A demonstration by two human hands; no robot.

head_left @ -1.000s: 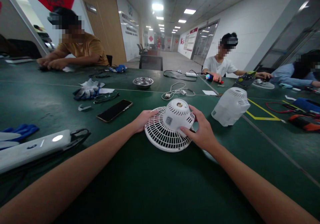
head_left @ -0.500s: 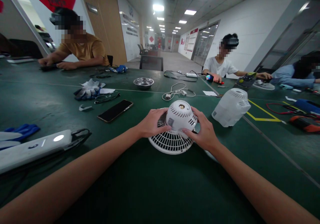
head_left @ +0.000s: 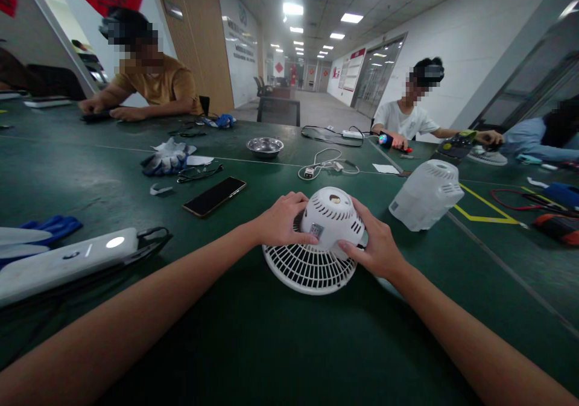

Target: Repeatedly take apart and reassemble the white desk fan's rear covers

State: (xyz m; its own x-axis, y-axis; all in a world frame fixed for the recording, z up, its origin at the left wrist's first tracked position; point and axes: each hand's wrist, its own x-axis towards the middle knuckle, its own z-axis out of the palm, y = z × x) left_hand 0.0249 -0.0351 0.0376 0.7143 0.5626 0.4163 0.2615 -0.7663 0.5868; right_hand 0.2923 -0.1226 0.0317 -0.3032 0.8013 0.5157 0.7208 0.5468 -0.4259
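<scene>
A white vented fan motor housing (head_left: 332, 213) sits over a round white fan grille (head_left: 312, 273) on the green table in front of me. From its left side my left hand (head_left: 283, 220) grips it, thumb along the lower front by a small printed label. My right hand (head_left: 380, 240) clasps the opposite side, its thumb on the front near the lower edge. A round opening shows in the housing's top. Both hands hide parts of the grille's far rim. To the right stands a separate translucent white plastic housing (head_left: 426, 196) with vent slots.
Left of me lie a phone (head_left: 215, 196), work gloves (head_left: 167, 157) and a white device with a cable (head_left: 72, 261). Beyond are a metal bowl (head_left: 265, 147) and a coiled white cord (head_left: 328, 164). A multimeter (head_left: 558, 228) lies at right. Several people sit around the table.
The fan housing and grille appear slightly lower and nearer to me, with both hands still gripping the housing. The surroundings have shifted a little to the right as my head moved.
</scene>
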